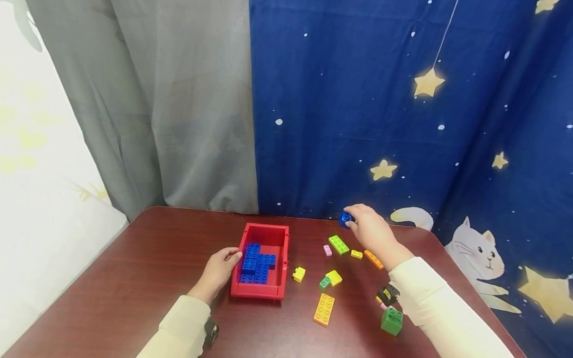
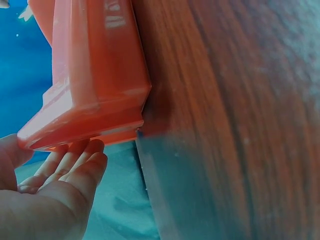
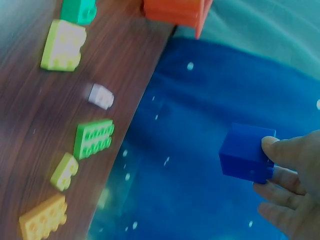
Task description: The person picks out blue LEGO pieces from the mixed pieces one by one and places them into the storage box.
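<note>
Between the thumb and fingers of my right hand (image 1: 370, 227) is a blue toy building block (image 3: 246, 152), held in the air above the far part of the table. My left hand (image 1: 219, 271) grips the left rim of a red plastic box (image 1: 285, 268), its thumb at the rim and its fingers curled under the edge in the left wrist view. Several blue building blocks (image 1: 261, 266) lie in the left and middle of the box. The box rests on the brown table.
Right of the box lie a yellow block (image 1: 299, 274), an orange-yellow block (image 1: 324, 309), a lime block (image 1: 338, 244), a pink block (image 1: 328, 250) and an orange block (image 1: 373, 259). A green cube block (image 1: 392, 320) sits near my right forearm. Curtains (image 1: 313, 124) hang behind the table.
</note>
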The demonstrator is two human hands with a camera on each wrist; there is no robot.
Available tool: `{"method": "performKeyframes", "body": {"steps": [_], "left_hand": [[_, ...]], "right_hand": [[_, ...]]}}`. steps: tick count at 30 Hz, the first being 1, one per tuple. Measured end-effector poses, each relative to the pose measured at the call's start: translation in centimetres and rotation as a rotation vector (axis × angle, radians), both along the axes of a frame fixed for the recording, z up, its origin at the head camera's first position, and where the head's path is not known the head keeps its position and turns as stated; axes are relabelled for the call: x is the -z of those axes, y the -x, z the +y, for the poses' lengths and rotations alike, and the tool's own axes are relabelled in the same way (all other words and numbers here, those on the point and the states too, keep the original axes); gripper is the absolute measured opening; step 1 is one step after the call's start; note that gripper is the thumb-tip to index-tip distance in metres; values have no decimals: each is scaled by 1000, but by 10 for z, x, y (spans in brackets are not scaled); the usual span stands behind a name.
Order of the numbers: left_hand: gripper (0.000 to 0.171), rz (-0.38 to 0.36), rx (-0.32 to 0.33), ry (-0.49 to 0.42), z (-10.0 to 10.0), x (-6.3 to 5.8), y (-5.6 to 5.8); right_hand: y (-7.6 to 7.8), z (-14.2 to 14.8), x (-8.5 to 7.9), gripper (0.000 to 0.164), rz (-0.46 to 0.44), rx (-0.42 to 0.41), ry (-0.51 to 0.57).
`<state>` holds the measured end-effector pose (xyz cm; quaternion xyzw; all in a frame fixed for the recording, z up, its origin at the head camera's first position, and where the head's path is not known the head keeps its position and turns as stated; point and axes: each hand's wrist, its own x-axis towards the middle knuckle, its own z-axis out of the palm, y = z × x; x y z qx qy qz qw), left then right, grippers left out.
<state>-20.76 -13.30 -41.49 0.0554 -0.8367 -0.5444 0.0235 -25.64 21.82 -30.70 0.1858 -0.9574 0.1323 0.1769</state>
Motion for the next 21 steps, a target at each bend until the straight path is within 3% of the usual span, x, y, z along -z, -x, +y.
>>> {"method": "performKeyframes", "body": {"steps": [21], "left_hand": [[41, 7, 3, -36, 1, -3, -3]], "right_hand": [[-18, -56, 23, 39, 102, -121, 86]]}}
